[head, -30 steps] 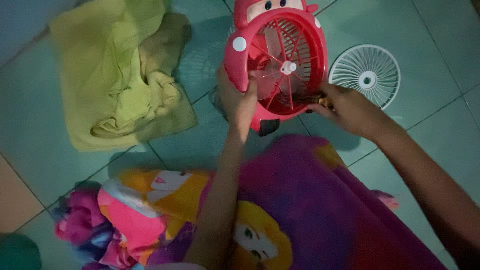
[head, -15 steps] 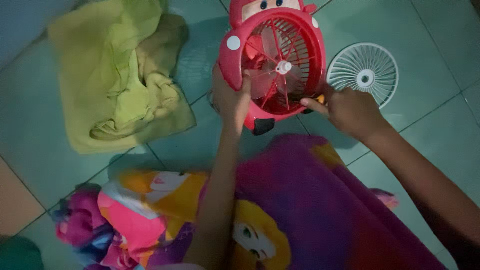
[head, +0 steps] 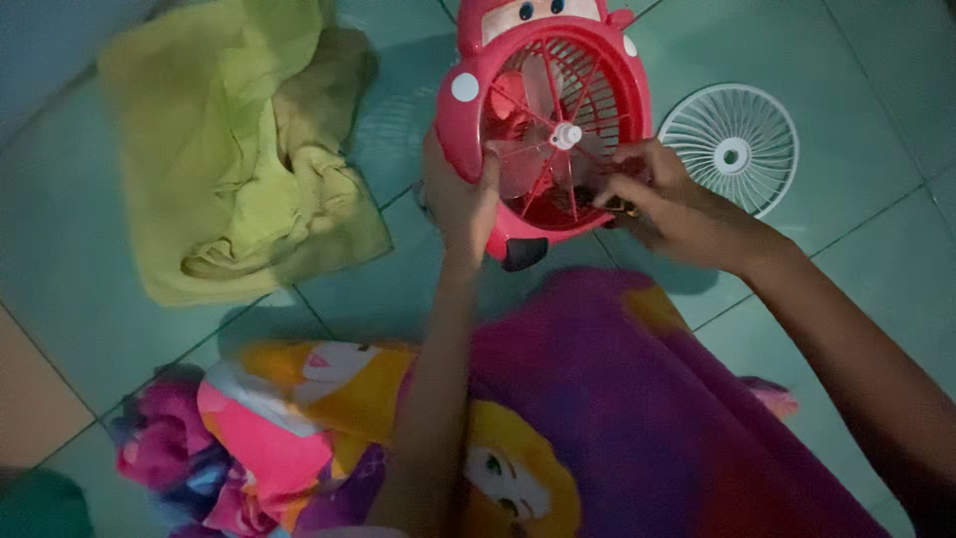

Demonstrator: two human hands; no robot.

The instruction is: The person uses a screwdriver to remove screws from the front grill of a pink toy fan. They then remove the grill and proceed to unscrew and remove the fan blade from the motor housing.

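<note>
A small red toy-car-shaped fan (head: 543, 110) stands on the green tiled floor, its front grille off and its blades bare. My left hand (head: 460, 199) grips the fan's lower left rim and holds it steady. My right hand (head: 662, 204) rests at the lower right of the open fan face, fingers pinched together on something small and dark that I cannot make out, reaching in toward the blades. The white round front grille (head: 732, 149) lies flat on the floor just right of the fan.
A crumpled yellow-green cloth (head: 239, 149) lies on the tiles to the left. A purple, pink and yellow cartoon-print cloth (head: 558, 428) covers my lap in the foreground. Tile seams run diagonally across the floor.
The fan has tilted more upright and shifted slightly up in view. My right hand moved from the fan's right rim onto the open face near the blades. My left hand kept its grip.
</note>
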